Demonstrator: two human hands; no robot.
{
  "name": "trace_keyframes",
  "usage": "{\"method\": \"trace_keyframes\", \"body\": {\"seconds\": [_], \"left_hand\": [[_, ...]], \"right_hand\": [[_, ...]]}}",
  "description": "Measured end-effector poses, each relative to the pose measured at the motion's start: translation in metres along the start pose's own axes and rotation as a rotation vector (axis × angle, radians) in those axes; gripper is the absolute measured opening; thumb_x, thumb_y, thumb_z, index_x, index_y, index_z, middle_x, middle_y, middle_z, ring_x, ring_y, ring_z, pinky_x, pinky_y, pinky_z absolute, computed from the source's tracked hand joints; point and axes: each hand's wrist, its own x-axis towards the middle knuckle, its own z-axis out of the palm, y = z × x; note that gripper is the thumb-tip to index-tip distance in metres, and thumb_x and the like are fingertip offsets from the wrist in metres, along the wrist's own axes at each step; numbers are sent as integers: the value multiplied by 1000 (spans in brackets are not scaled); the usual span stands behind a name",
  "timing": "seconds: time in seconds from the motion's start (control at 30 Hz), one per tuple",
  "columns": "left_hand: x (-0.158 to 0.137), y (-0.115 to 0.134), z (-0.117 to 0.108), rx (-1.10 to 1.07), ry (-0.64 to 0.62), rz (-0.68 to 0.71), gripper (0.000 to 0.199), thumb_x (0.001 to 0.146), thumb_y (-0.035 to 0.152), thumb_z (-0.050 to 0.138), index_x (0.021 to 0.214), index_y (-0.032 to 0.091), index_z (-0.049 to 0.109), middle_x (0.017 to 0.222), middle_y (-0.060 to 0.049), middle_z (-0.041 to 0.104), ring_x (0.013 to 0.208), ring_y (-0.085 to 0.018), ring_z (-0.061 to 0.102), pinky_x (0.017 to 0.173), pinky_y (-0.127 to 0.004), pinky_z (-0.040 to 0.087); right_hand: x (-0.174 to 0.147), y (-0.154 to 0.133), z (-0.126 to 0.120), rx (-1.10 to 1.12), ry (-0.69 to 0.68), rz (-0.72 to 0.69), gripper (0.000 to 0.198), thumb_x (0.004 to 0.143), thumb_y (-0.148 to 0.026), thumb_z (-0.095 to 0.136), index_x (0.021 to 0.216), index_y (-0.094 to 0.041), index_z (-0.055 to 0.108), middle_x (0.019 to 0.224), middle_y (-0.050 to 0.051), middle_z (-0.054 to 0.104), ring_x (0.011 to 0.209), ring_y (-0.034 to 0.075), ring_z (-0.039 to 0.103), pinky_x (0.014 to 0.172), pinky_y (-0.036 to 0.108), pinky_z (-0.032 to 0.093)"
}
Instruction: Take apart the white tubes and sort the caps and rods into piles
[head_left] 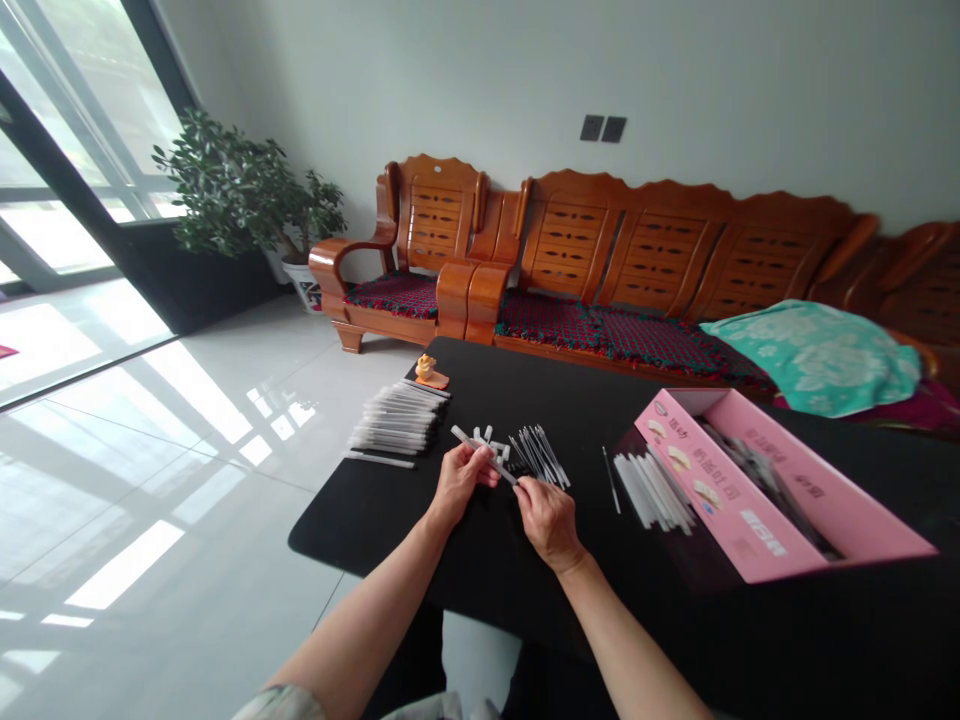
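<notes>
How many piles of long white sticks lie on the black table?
2: the left pile near the yellow figurine, the right pile beside the pink box. The left hand and right hand may hide more.

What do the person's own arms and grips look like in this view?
The left grip and right grip are bare, ungloved human hands. The left forearm and right forearm are bare too, with no cables. A pale, faintly patterned sleeve shows near the left elbow.
</notes>
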Motion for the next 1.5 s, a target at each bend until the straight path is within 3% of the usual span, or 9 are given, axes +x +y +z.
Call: {"method": "trace_keyframes", "body": {"seconds": [0.37,0.57,0.77,1.03,1.17,1.37,1.5], "left_hand": [[0,0,0,15,4,-3,42,77,51,70,84,10,62,61,-4,67,50,-14,64,50,-23,52],[1,-1,-1,5,14,8,41,76,50,71,83,10,62,62,-4,67,51,-13,64,50,-22,53],[0,-1,-1,2,9,0,41,76,49,71,84,10,62,62,-4,67,52,-14,64,50,-23,53],[1,-1,-1,10,33,-6,44,73,52,72,83,11,62,62,-4,67,51,-14,64,50,-24,53],[1,-2,-1,-1,18,-7,43,74,51,72,83,10,62,63,-5,67,51,-14,64,50,-23,53],[1,-2,-1,6,25,-9,43,74,52,72,83,11,62,60,-4,67,50,-14,64,50,-23,53],[1,-2,-1,11,19,-12,44,74,52,72,83,11,62,61,-4,67,50,-14,64,49,-23,53]], "right_hand": [[-1,0,1,-5,-26,11,19,97,-16,43,90,-15,61,69,4,65,63,15,62,64,26,41],[-1,2,1,33,19,66,17,96,-26,49,95,-15,61,75,4,68,65,15,64,65,25,43],[1,0,0,-13,-42,10,21,97,-17,42,89,-15,62,66,3,65,60,14,61,61,26,40],[0,1,0,32,-19,77,16,96,-26,49,92,-16,61,70,3,66,63,14,63,63,25,42],[1,0,-1,17,-45,35,20,97,-18,43,89,-16,61,69,3,66,64,15,63,64,25,41],[0,1,0,30,-6,86,17,95,-27,50,93,-15,62,70,3,66,62,14,62,62,25,42],[1,0,-1,13,-32,36,19,97,-21,45,90,-16,62,69,3,66,63,14,63,63,24,42]]}}
